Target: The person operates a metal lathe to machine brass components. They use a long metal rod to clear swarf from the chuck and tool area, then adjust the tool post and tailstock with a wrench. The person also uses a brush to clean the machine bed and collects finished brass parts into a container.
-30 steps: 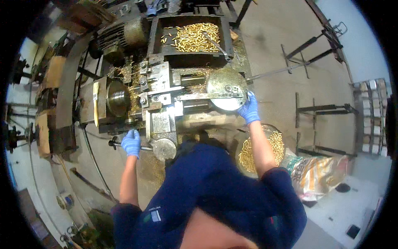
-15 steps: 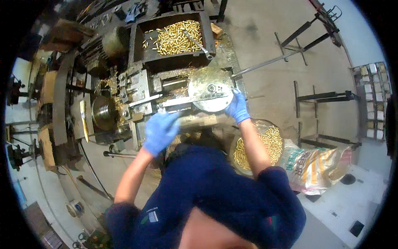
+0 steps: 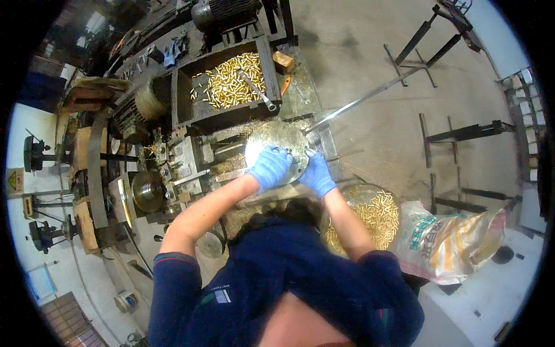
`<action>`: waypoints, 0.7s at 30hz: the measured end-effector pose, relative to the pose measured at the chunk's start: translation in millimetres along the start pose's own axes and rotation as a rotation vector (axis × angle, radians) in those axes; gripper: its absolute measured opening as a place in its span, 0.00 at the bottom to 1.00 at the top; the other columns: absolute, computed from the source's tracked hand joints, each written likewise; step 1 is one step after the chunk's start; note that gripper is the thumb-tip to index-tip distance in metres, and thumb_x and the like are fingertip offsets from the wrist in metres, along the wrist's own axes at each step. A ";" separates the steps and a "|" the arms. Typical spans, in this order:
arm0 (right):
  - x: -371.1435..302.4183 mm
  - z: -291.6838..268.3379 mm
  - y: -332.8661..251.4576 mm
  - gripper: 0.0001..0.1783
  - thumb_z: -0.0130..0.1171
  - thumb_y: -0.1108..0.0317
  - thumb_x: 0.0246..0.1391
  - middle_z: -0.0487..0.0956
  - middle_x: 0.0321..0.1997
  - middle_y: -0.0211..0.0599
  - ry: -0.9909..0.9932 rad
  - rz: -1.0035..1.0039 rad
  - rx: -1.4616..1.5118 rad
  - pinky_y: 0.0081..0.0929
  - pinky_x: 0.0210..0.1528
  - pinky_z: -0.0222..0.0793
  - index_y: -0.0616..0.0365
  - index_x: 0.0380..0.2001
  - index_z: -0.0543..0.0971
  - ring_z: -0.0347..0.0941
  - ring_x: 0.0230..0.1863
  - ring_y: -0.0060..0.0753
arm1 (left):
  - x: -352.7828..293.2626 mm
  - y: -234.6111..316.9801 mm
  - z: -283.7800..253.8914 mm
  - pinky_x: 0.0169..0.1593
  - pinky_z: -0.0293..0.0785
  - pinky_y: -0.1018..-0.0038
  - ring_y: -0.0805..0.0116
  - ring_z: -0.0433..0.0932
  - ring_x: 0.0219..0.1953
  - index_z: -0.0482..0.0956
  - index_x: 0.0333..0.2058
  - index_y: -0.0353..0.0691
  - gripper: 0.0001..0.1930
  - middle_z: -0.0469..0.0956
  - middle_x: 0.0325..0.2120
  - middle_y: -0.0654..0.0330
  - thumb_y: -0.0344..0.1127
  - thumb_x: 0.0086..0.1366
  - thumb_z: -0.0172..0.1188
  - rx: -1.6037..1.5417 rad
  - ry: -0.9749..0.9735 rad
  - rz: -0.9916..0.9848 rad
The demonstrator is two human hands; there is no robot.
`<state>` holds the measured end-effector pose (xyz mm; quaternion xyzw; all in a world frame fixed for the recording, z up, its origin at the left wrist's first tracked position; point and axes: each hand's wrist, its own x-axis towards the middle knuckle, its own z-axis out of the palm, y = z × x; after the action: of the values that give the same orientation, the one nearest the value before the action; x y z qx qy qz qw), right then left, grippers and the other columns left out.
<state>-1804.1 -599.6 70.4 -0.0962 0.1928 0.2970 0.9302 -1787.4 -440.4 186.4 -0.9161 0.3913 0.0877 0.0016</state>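
Observation:
My left hand [image 3: 270,168], in a blue glove, lies over a round metal plate [image 3: 260,135] on the machine bed. Its fingers are curled near the plate's middle, and what they hold, if anything, is hidden. At the plate's right edge is my right hand [image 3: 317,174], also gloved in blue, with fingers bent around the rim. A few dark holes show in the plate between the two hands. Left of the plate, a flat steel bar [image 3: 228,176] runs partly under my left forearm.
Beyond the plate stands a dark metal box [image 3: 179,95] of small brass pieces [image 3: 234,78] with a wrench [image 3: 257,91] on top. A round tub [image 3: 329,237] of brass pieces sits at right, beside a woven sack [image 3: 442,243]. A chuck [image 3: 148,191] is at left. A long rod [image 3: 361,101] extends right.
My left hand has moved right, from beside the steel bar onto the round plate. My right hand stays at the plate's edge. The view has shifted slightly.

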 end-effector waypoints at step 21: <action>10.4 -1.9 11.6 0.23 0.46 0.59 0.57 0.75 0.49 0.44 0.119 -0.079 -0.145 0.41 0.58 0.63 0.62 0.51 0.70 0.70 0.51 0.40 | 8.9 -5.4 57.6 0.20 0.65 0.64 0.62 0.73 0.16 0.73 0.20 0.43 0.13 0.73 0.13 0.57 0.45 0.54 0.54 0.206 0.005 -0.089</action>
<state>-1803.7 -585.4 63.6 -0.1884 0.2220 0.2668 0.9187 -1786.6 -438.9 127.9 -0.9278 0.3570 0.0444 0.0986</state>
